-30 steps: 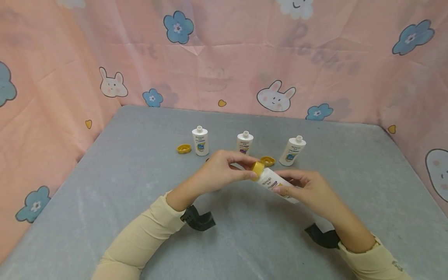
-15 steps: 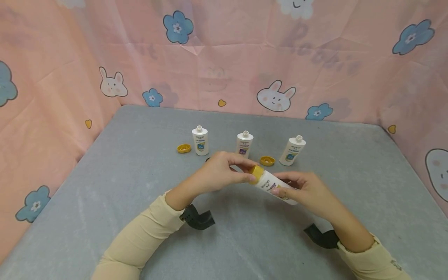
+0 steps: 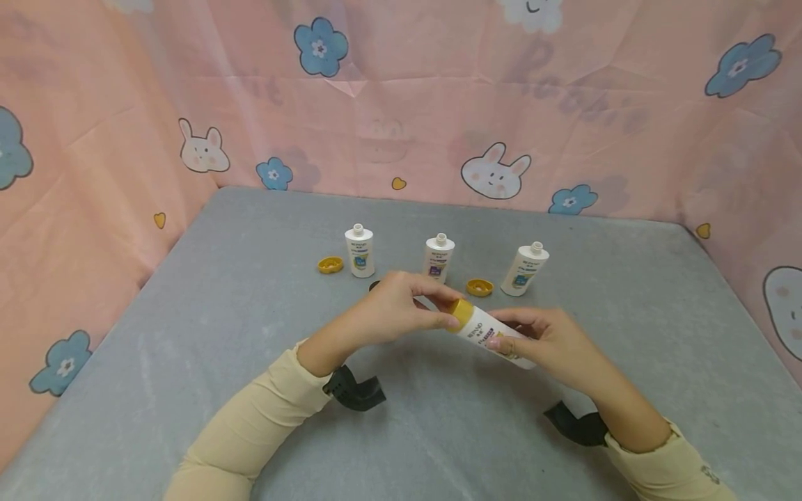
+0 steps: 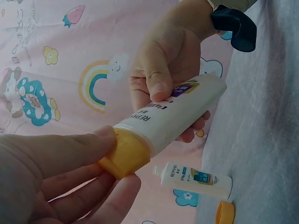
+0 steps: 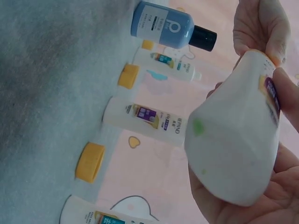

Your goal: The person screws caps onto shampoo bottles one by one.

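A white bottle [image 3: 495, 337] with a printed label lies tilted in the air between both hands, its yellow cap [image 3: 462, 314] toward the left. My left hand [image 3: 401, 306] pinches that cap between thumb and fingers. Around the bottle's lower body my right hand [image 3: 554, 344] grips, thumb on the label side. In the left wrist view, the yellow cap [image 4: 125, 153] sits over the bottle's neck; whether it is tight cannot be told. The right wrist view shows the bottle's base [image 5: 229, 154] close up, with a small green mark.
Behind the hands stand three uncapped white bottles: left [image 3: 360, 254], middle [image 3: 438, 257] and right [image 3: 525, 270]. Two loose yellow caps, left [image 3: 330, 264] and right [image 3: 480, 287], lie among them. A blue bottle [image 5: 163, 25] with a black cap is mostly hidden by my left hand in the head view.
The held bottle's capped end has dipped slightly, and the cap looks straighter on the bottle than a second ago. Both hands keep their hold. The standing bottles and loose caps have not moved.
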### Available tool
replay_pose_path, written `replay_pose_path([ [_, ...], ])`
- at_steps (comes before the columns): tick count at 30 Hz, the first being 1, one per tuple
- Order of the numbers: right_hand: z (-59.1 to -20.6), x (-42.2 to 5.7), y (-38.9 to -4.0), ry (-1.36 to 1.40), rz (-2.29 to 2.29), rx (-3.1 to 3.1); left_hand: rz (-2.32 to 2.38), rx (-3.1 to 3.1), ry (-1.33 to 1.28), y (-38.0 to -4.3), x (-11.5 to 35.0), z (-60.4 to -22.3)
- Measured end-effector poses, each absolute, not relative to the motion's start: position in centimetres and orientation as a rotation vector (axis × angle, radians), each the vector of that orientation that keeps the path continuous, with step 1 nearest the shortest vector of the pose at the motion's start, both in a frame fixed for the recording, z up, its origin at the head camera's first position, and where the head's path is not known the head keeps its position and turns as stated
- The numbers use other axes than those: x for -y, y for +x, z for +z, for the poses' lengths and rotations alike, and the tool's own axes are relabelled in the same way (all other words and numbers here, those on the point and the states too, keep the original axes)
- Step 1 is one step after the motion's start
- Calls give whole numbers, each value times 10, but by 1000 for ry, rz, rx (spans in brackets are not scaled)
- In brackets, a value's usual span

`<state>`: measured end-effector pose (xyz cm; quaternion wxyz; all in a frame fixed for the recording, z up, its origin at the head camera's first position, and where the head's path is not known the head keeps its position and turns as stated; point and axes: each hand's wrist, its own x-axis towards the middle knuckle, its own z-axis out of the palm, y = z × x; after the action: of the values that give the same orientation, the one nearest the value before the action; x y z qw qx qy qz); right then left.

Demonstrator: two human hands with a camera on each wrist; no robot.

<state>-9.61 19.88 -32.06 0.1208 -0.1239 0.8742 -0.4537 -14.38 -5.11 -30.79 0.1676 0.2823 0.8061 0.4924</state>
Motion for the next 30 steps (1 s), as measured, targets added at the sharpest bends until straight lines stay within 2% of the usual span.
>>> replay_pose_path([
  [10, -322, -201, -98, -344, -1347, -2512, 1401, -2304, 1030, -143, 51, -308],
  [12, -323, -202, -99, -344, -1364, -2503, 1422, -2336, 1002, -142, 51, -307],
  [19, -323, -200, -99, -325, -1373, -2525, 1457, -2431, 627, -139, 49, -304],
  [30, -321, -199, -98, -323, -1351, -2540, 1447, -2366, 811, -139, 48, -308],
])
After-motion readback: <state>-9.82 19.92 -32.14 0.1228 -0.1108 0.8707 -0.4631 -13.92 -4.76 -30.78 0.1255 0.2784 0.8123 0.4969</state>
